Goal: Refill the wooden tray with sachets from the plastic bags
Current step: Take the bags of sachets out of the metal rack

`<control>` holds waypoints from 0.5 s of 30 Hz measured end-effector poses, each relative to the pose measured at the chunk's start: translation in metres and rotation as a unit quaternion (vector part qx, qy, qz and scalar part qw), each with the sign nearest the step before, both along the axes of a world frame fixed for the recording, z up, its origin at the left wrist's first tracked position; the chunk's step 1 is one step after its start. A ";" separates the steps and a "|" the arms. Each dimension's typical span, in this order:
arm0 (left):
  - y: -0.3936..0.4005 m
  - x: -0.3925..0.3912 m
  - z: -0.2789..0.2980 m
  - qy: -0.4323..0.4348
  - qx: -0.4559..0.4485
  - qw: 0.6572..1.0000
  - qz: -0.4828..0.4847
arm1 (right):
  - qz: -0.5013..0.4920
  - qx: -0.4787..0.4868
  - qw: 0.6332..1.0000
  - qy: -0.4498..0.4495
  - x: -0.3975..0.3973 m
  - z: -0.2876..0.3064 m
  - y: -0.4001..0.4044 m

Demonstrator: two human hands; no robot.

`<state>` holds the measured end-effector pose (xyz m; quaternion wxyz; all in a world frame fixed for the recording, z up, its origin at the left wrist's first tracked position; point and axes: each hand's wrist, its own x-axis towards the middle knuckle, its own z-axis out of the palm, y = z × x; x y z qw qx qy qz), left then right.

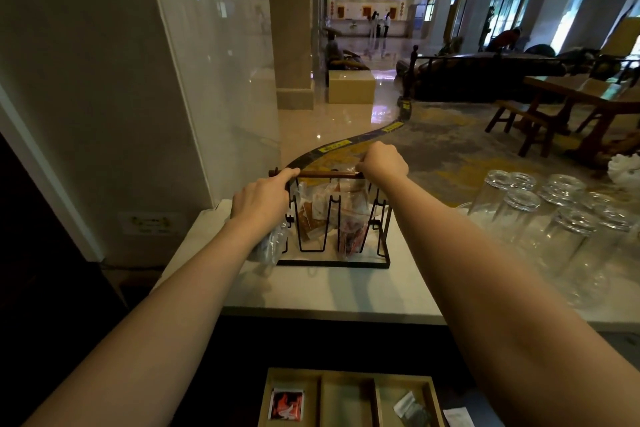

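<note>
Both hands, left hand [261, 199] and right hand [381, 163], grip the wire rack's wooden handle [329, 175], lying crosswise; the wooden tray [348, 395] sits nearer the person.

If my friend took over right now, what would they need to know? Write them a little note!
Left hand: grips the left end of the rack's wooden handle.
Right hand: grips the right end of the same handle.
Rack: stands on the white counter, with plastic bags of sachets inside it.
Tray: below, near the bottom of the view. Left slot holds a red-and-black sachet, middle slot looks empty, right slot holds a grey sachet.
Done: no refilling that shows.
Left: take the bags out, open them, fill the slots.
</note>
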<state>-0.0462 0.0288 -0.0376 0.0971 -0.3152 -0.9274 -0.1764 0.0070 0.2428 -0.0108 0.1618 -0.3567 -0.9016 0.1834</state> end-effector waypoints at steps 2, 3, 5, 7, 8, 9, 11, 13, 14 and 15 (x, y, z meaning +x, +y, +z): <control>-0.001 -0.002 0.000 -0.003 0.000 1.000 -0.002 | 0.007 0.006 1.000 0.010 -0.001 0.000 -0.003; -0.002 -0.003 0.000 -0.001 -0.003 1.000 -0.004 | 0.007 0.009 1.000 0.022 -0.003 -0.001 -0.004; -0.003 -0.003 0.001 0.001 -0.009 1.000 -0.006 | 0.009 0.000 0.999 0.054 -0.006 0.002 -0.008; -0.004 -0.004 0.001 0.002 -0.015 1.000 -0.007 | 0.016 -0.049 0.993 0.104 -0.009 0.011 -0.013; -0.004 -0.004 0.001 0.004 -0.016 1.000 -0.007 | 0.023 -0.089 0.986 0.142 -0.010 0.017 -0.015; -0.004 -0.004 0.001 0.006 -0.016 1.000 -0.007 | 0.033 -0.139 0.971 0.190 -0.011 0.023 -0.017; -0.003 -0.003 -0.001 0.010 -0.011 1.000 -0.004 | 0.043 -0.224 0.933 0.280 -0.005 0.036 -0.022; -0.004 -0.002 -0.004 0.014 -0.009 1.000 -0.002 | 0.055 -0.260 0.906 0.330 0.002 0.041 -0.024; -0.004 -0.001 -0.005 0.016 -0.009 1.000 -0.002 | 0.064 -0.268 0.898 0.344 0.005 0.042 -0.024; -0.004 -0.001 -0.006 0.016 -0.009 1.000 -0.004 | 0.070 -0.272 0.892 0.353 0.007 0.042 -0.025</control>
